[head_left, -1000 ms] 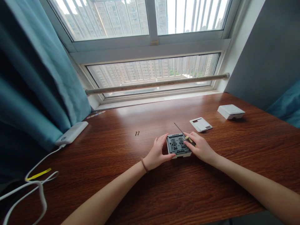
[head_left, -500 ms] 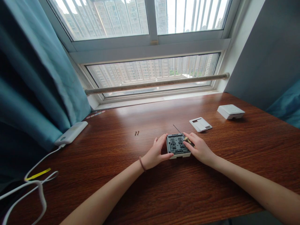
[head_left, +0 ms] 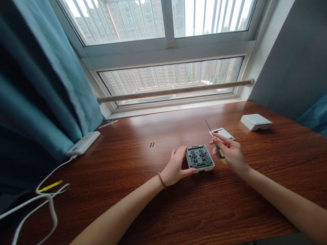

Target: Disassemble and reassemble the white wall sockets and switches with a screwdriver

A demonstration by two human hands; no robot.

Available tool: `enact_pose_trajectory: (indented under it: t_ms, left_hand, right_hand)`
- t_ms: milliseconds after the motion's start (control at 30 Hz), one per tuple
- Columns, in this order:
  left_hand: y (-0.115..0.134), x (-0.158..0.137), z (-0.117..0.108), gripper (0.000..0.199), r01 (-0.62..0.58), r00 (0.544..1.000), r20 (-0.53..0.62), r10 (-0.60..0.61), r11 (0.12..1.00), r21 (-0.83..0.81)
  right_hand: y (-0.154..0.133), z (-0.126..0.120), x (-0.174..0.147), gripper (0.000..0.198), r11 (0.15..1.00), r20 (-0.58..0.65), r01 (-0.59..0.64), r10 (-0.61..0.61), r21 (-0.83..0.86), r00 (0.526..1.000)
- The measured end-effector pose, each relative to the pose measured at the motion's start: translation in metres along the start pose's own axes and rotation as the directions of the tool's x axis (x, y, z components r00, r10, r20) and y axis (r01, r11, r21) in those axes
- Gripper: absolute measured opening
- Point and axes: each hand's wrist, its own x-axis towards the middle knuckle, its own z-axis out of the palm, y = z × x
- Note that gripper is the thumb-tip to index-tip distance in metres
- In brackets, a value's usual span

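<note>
A square wall switch [head_left: 200,158] lies on the wooden table [head_left: 127,190], its dark grey inner mechanism facing up in a white box. My left hand [head_left: 176,166] grips its left side, fingers at the far left corner and thumb along the near edge. To the right of the switch, my right hand [head_left: 231,152] is closed around a screwdriver [head_left: 219,151] with a yellow and dark handle. The screwdriver's thin shaft points up and away, clear of the switch. Two small screws [head_left: 152,144] lie on the table beyond my left hand.
A white switch cover plate [head_left: 224,132] lies behind my right hand, partly hidden by it. Farther right sits another white switch box [head_left: 256,121]. On the left are a white power bank [head_left: 83,144], a white cable [head_left: 52,207] with a yellow tie, and a blue curtain [head_left: 76,85].
My right hand has lifted away from the switch to the right, taking the screwdriver with it and uncovering the mechanism. My left hand keeps its hold. The view has shifted slightly.
</note>
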Motion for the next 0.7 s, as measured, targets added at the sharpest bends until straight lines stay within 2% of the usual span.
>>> enact_pose_trajectory:
  t_ms: [133, 200, 267, 300, 333, 367, 467, 533, 600, 700]
  left_hand:
    - [0.002, 0.001, -0.003, 0.087, -0.008, 0.999, -0.039, 0.011, 0.996, 0.083]
    - [-0.003, 0.005, -0.015, 0.071, 0.019, 0.986, -0.167, 0.001, 0.994, 0.112]
    - [-0.018, 0.010, -0.035, 0.041, 0.144, 0.933, -0.348, -0.093, 0.982, 0.122]
    - [-0.028, 0.012, -0.047, 0.031, 0.270, 0.880, -0.433, -0.193, 0.955, 0.124]
    - [-0.040, 0.014, -0.060, 0.025, 0.410, 0.828, -0.474, -0.301, 0.900, 0.145]
    - [-0.054, 0.014, -0.072, 0.021, 0.481, 0.791, -0.499, -0.354, 0.864, 0.148]
    - [-0.092, 0.012, -0.099, 0.016, 0.622, 0.700, -0.541, -0.466, 0.771, 0.141]
    - [-0.110, 0.009, -0.107, 0.014, 0.681, 0.661, -0.544, -0.518, 0.719, 0.143]
    - [-0.118, 0.007, -0.107, 0.012, 0.705, 0.656, -0.511, -0.555, 0.692, 0.155]
    - [-0.120, 0.006, -0.105, 0.014, 0.707, 0.677, -0.452, -0.580, 0.684, 0.181]
  right_hand:
    - [-0.005, -0.007, 0.010, 0.023, 0.941, -0.003, -0.186, 0.195, 0.284, 0.981]
    - [-0.007, -0.011, 0.015, 0.024, 0.889, 0.050, -0.250, 0.250, 0.384, 0.967]
    - [-0.007, -0.015, 0.018, 0.027, 0.837, 0.131, -0.295, 0.264, 0.461, 0.956]
    - [-0.008, -0.017, 0.019, 0.031, 0.818, 0.170, -0.308, 0.257, 0.485, 0.951]
    - [-0.008, -0.018, 0.020, 0.035, 0.808, 0.201, -0.315, 0.246, 0.499, 0.948]
    - [-0.007, -0.019, 0.020, 0.039, 0.804, 0.225, -0.318, 0.234, 0.502, 0.946]
    - [-0.007, -0.021, 0.021, 0.044, 0.817, 0.262, -0.310, 0.203, 0.487, 0.944]
    - [-0.006, -0.021, 0.021, 0.047, 0.836, 0.267, -0.294, 0.184, 0.464, 0.946]
    - [-0.007, -0.021, 0.020, 0.050, 0.855, 0.261, -0.268, 0.163, 0.443, 0.952]
    - [-0.008, -0.021, 0.019, 0.052, 0.869, 0.239, -0.233, 0.138, 0.436, 0.961]
